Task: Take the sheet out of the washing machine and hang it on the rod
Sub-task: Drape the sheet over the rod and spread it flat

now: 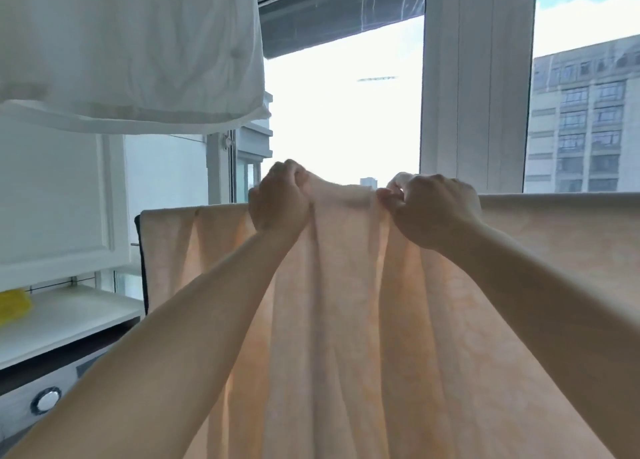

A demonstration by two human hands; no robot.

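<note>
A pale peach sheet (346, 320) hangs in front of me, draped over a horizontal rod that it hides along its top edge; a dark end of the rack (141, 251) shows at the left. My left hand (278, 200) grips a bunched fold at the sheet's top edge. A short way to the right, my right hand (433, 209) pinches the same raised fold. Between the hands the cloth lifts a little above the line of the rod. The washing machine (45, 396) sits at the lower left, with a round chrome knob showing.
A white quilt (138, 53) hangs overhead at the upper left. A white counter (69, 316) with a yellow object (14, 304) lies above the machine. A big window with a white frame (474, 84) stands right behind the sheet.
</note>
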